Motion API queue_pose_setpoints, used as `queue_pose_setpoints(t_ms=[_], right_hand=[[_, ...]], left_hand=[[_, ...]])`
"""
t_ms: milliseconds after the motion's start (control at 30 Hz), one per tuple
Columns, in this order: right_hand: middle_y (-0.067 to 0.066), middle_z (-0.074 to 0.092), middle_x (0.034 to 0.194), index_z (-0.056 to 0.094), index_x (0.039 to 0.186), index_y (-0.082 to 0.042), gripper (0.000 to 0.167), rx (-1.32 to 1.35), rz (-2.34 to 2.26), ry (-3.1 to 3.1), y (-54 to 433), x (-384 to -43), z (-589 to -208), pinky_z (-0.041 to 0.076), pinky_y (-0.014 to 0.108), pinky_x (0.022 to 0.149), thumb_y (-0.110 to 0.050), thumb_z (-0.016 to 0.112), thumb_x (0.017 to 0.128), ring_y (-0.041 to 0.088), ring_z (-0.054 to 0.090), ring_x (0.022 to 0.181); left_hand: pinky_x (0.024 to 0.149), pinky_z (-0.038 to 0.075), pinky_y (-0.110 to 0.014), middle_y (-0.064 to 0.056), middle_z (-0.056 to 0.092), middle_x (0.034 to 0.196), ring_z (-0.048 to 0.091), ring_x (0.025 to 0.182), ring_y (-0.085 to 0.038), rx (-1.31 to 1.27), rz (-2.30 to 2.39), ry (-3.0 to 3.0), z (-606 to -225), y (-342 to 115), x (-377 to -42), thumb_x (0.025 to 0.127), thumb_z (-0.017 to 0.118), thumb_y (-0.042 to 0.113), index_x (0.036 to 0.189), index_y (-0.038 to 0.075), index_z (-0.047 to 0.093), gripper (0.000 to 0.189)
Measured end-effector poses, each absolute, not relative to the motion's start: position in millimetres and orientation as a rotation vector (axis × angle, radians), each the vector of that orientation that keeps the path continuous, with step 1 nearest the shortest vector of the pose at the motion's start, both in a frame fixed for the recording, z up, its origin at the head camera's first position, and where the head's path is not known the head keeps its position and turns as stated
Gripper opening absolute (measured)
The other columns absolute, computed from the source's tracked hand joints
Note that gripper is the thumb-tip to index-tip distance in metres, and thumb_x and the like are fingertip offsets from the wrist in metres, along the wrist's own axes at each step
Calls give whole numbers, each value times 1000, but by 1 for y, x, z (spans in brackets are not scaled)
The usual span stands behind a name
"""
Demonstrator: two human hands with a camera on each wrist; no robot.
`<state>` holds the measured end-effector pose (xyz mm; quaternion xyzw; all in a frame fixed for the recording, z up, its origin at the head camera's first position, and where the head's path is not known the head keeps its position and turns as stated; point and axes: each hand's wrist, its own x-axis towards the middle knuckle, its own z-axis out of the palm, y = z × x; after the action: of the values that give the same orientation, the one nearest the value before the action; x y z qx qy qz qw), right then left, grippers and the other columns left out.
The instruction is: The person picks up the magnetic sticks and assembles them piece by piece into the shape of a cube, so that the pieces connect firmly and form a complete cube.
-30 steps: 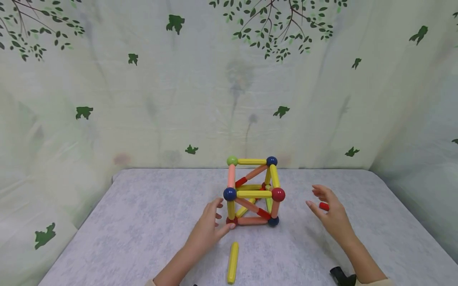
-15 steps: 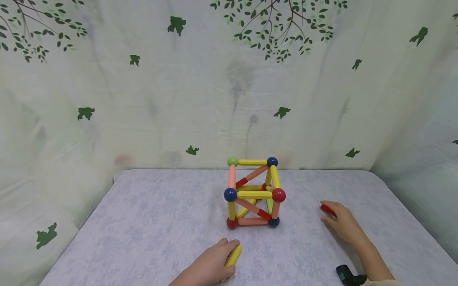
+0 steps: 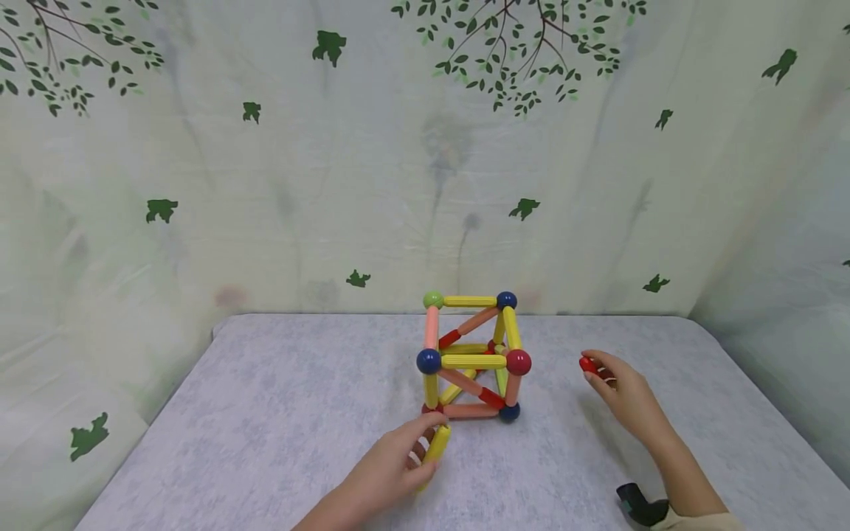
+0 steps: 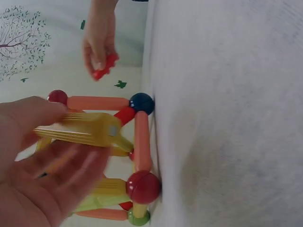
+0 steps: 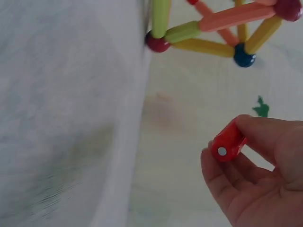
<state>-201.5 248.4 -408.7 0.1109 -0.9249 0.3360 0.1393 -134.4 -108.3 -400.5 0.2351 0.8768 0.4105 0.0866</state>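
In the head view my left hand [image 3: 388, 466] pinches a yellow magnetic rod [image 3: 437, 445] between thumb and fingers, just in front of the frame's lower left corner. The left wrist view shows the rod's metal-tipped end pointing away from the palm. Off to the right, above the table, my right hand [image 3: 626, 398] holds a short red magnetic rod [image 5: 228, 142] by thumb and fingertips, its round magnet end showing. Between the hands stands a box-shaped frame of magnetic rods and balls [image 3: 474, 361], with yellow and salmon rods, diagonal braces and red, blue and green corner balls.
The frame stands on a grey cloth-covered table [image 3: 279, 398] with its back edge near a leaf-printed curtain [image 3: 319, 169]. A black device [image 3: 640, 505] is by the right wrist.
My left hand left the frame's lower corner, took the yellow rod off the table and raised it towards the frame. My right hand dipped, then rose again with the red rod.
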Motion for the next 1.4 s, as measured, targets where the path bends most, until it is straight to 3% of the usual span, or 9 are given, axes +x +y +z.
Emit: queue_pose_setpoints(t_ms=[300,433,700,933,1100,1400], right_hand=[[10,56,110,48,125,-8,40,490,1284,-2359,194,-195,-347,46,17,75,-12,59,87,22,57,96],[9,54,112,49,124,-7,40,605,1398,-2311,175,-196,-333,46,19,75,-7,60,85,23,56,98],[10,57,108,51,122,-8,38,683,1458,-2364,155,-205,-330,50,29,73,-8,60,85,22,60,93],[11,58,105,52,120,-8,39,647,1362,-2467,148,-209,-336,52,30,66,-5,63,83,24,61,88],[5,62,99,55,113,-8,36,695,1287,-2481,144,-209,-334,51,30,70,-7,67,79,19,60,88],[4,63,96,57,110,-8,34,740,1303,-2512,137,-211,-334,51,24,65,-9,68,78,18,60,85]], left_hand=[[69,51,-25,-10,54,109,59,88,-21,1017,1850,2628,-365,-105,-138,83,62,-1,131,8,38,54],[72,51,-30,-18,52,109,59,89,-27,1049,1997,2591,-338,-99,-142,82,60,-7,129,4,36,54],[78,49,-36,-14,50,109,52,100,-26,942,2295,2336,-322,-83,-180,86,58,0,130,13,38,50],[79,48,-37,-15,50,111,51,103,-25,911,2396,2174,-312,-68,-202,88,56,4,129,17,36,48],[81,47,-39,-15,50,113,51,103,-26,890,2467,2064,-309,-58,-213,89,54,3,130,15,34,47],[83,43,-49,-17,50,112,50,103,-29,855,2450,2064,-304,-49,-212,90,50,-1,131,8,31,46]])
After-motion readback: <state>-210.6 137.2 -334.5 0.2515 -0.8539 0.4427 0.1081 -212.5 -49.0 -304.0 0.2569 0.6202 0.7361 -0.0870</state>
